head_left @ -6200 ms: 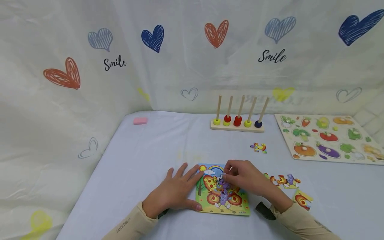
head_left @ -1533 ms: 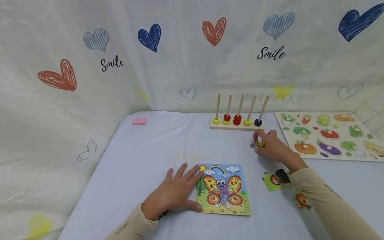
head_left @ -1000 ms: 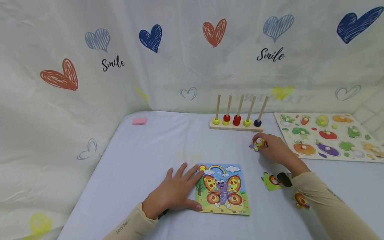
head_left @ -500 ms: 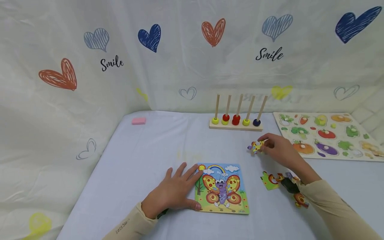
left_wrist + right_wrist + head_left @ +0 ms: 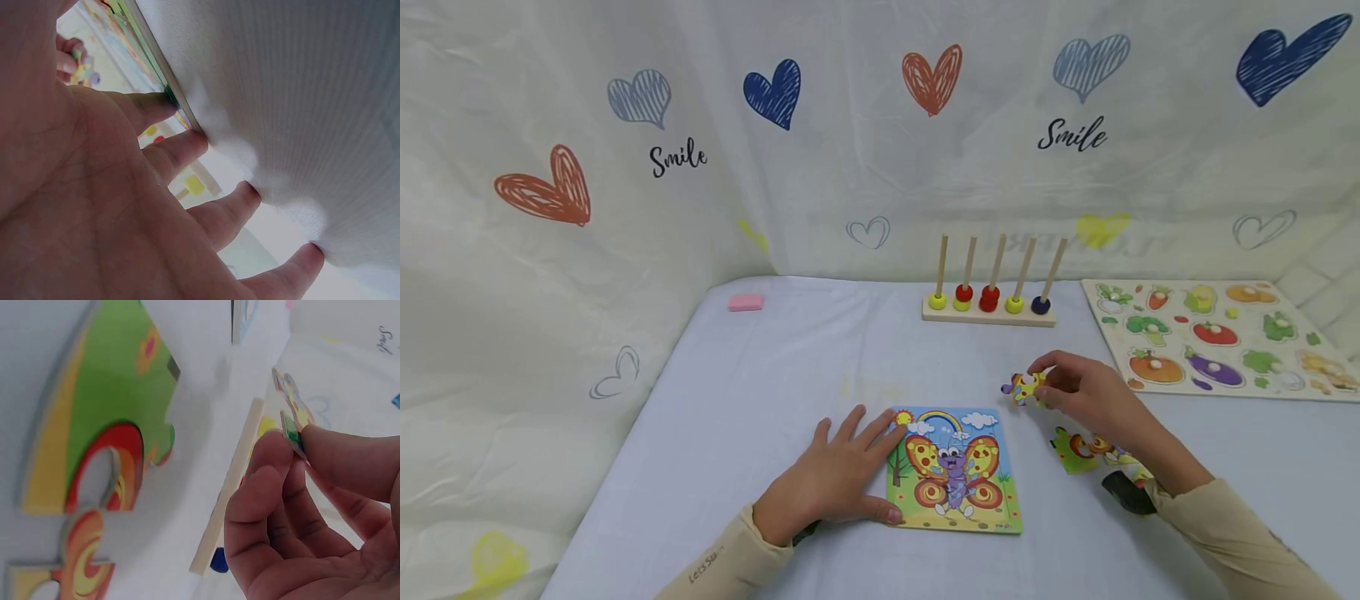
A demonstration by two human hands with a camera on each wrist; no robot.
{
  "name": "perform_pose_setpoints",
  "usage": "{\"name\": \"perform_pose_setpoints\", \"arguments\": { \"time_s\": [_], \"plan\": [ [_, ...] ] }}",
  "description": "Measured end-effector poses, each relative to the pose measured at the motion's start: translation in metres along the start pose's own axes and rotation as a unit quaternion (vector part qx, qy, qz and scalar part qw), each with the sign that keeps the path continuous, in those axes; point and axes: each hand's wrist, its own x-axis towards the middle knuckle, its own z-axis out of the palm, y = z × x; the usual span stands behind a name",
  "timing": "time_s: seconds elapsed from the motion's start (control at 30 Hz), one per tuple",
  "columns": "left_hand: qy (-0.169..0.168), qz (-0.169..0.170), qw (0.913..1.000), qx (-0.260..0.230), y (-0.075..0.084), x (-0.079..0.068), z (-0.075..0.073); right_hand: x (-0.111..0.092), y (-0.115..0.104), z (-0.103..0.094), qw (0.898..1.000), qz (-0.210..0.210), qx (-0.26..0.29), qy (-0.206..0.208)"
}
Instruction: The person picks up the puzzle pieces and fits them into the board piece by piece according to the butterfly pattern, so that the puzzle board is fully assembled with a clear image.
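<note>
My right hand (image 5: 1090, 398) pinches a yellow, red and purple jigsaw piece (image 5: 1022, 388) between thumb and fingers, above the cloth right of the butterfly puzzle (image 5: 953, 471). In the right wrist view the same jigsaw piece (image 5: 292, 415) is seen nearly edge-on at the fingertips. With fingers spread, my left hand (image 5: 838, 477) rests at the puzzle's left edge. The left wrist view shows some fingertips (image 5: 187, 142) touching that edge and others on the cloth. Loose jigsaw pieces (image 5: 1075, 452) lie below my right hand, partly hidden by the wrist.
A wooden bead-and-peg stand (image 5: 988, 317) is at the back of the table. To its right lies a vegetable peg board (image 5: 1213, 333). A pink block (image 5: 746, 302) sits at the back left. A dark wrist strap part (image 5: 1127, 493) hangs under my right wrist.
My right hand has left the butterfly puzzle, taken the far loose piece from the cloth, and brought it nearer and slightly left. The left hand has stayed at the puzzle's edge.
</note>
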Motion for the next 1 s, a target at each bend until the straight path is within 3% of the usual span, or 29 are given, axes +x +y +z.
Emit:
{"name": "perform_pose_setpoints", "arguments": {
  "time_s": [0.3,0.53,0.77,1.0],
  "plan": [
    [0.001,0.0,1.0,-0.001,-0.001,0.0,0.001,-0.012,-0.01,0.009,0.998,-0.005,0.054,-0.044],
    [-0.003,-0.001,1.0,-0.004,-0.001,0.001,0.001,-0.017,-0.016,0.02,0.996,-0.017,0.061,-0.07],
    [-0.002,0.001,1.0,-0.007,-0.001,0.001,0.001,-0.02,-0.022,0.029,0.992,0.0,0.08,-0.102],
    [-0.004,0.0,1.0,-0.009,-0.001,0.001,0.001,-0.024,-0.028,0.037,0.988,-0.023,0.093,-0.124]
  ]
}}
